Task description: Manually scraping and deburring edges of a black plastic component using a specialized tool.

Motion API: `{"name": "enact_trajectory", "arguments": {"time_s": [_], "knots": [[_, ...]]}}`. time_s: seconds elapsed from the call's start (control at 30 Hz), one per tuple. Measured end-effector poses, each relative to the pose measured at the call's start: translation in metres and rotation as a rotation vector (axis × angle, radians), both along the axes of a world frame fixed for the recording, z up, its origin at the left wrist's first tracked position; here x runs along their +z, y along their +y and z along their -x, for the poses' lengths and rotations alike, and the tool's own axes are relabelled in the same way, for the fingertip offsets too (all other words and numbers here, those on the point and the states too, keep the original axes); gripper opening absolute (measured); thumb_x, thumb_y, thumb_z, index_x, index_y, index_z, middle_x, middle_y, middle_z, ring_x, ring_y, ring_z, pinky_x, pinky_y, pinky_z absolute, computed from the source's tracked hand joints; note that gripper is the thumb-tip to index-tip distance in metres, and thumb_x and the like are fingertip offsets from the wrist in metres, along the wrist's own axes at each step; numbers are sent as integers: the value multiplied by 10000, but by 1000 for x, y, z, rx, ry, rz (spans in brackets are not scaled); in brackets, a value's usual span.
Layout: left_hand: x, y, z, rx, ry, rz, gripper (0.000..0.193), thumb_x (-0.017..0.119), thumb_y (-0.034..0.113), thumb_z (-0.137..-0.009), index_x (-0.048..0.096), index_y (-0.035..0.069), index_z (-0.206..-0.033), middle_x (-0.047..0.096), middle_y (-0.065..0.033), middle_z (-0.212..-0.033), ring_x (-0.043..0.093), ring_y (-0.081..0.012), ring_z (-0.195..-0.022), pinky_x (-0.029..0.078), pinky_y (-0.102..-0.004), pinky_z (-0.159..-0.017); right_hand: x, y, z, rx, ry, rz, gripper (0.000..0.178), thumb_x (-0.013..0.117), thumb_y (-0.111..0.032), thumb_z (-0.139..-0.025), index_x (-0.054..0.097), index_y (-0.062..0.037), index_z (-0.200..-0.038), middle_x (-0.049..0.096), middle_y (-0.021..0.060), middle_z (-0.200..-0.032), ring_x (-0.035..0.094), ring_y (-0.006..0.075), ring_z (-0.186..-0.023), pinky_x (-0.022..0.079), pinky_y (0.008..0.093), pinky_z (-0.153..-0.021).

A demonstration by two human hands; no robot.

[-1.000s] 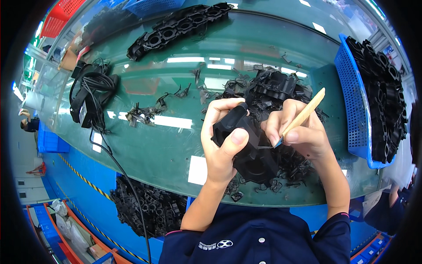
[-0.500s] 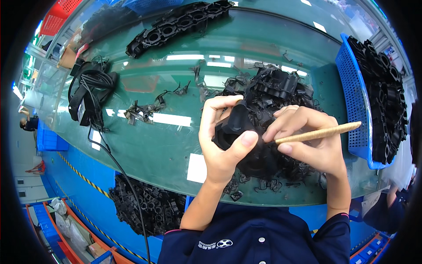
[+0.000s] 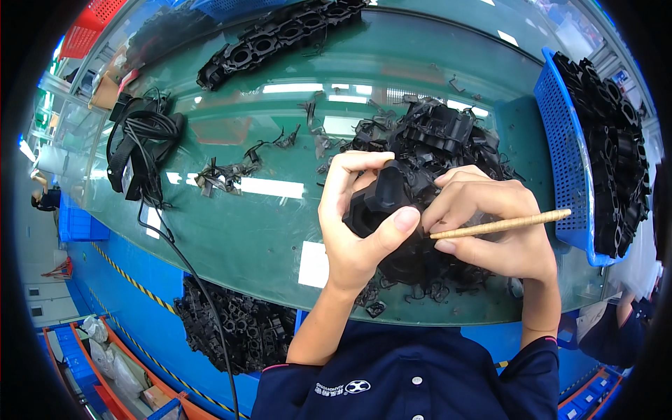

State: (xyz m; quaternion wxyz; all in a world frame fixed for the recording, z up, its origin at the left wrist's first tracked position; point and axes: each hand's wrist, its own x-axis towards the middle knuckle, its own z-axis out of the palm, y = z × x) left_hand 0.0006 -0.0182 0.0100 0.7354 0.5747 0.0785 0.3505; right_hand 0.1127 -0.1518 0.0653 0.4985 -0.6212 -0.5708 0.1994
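Note:
My left hand [image 3: 353, 224] grips a black moulded plastic part [image 3: 381, 199] and holds it up over the green table [image 3: 252, 224]. My right hand [image 3: 490, 224] rests against the same part and holds a thin tan wooden-handled tool [image 3: 500, 225], whose handle points to the right. The tool's tip is hidden between my fingers and the part. Under both hands lies a heap of black plastic parts and trimmed scraps [image 3: 441, 136].
A blue basket [image 3: 560, 133] full of black parts stands at the right. A row of black parts [image 3: 280, 35] lies along the far edge. A black device with coiled cable [image 3: 140, 150] sits at left. Small black scraps [image 3: 224, 175] dot the table. A bin of black parts [image 3: 238, 329] sits below the front edge.
My right hand has turned the tool from pointing up and right to lying nearly level. The black part has been rotated slightly in my left hand.

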Motion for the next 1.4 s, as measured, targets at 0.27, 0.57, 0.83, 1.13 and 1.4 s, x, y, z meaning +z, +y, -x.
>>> {"name": "enact_trajectory", "arguments": {"time_s": [0.27,0.57,0.83,1.13,1.4], "knots": [[1,-2,0,-12,51,24,477,738,155,-677,521,-12,-1067,503,-55,-965,518,-119,-873,419,-253,-798,1,2,2,13,-200,-69,167,706,-7,-665,557,-71,-704,637,50,-713,605,189,-666,431,419,-860],[-5,1,1,-34,81,80,443,710,200,-690,543,-9,-1042,513,-52,-957,506,-133,-905,392,-264,-840,-1,3,12,-38,-488,-172,145,672,-39,-669,553,-22,-750,586,67,-771,552,202,-666,457,434,-842],[-8,2,3,35,88,95,452,688,205,-686,544,-14,-1053,502,-66,-1009,502,-146,-937,380,-271,-871,-1,4,24,-167,-737,-181,198,680,16,-662,533,-39,-781,637,73,-790,525,174,-589,425,482,-885],[-9,0,1,93,51,55,507,693,280,-680,540,-27,-1054,498,-78,-1027,501,-160,-958,370,-286,-894,-6,5,29,-342,-713,-200,216,690,39,-674,521,-76,-744,652,76,-788,551,171,-590,399,471,-893],[-8,0,4,83,51,118,529,690,303,-676,531,-28,-1056,491,-78,-1026,496,-160,-945,370,-285,-890,5,2,15,-292,-54,-64,41,583,17,-746,571,-18,-765,643,84,-703,646,165,-686,418,419,-906]]}}
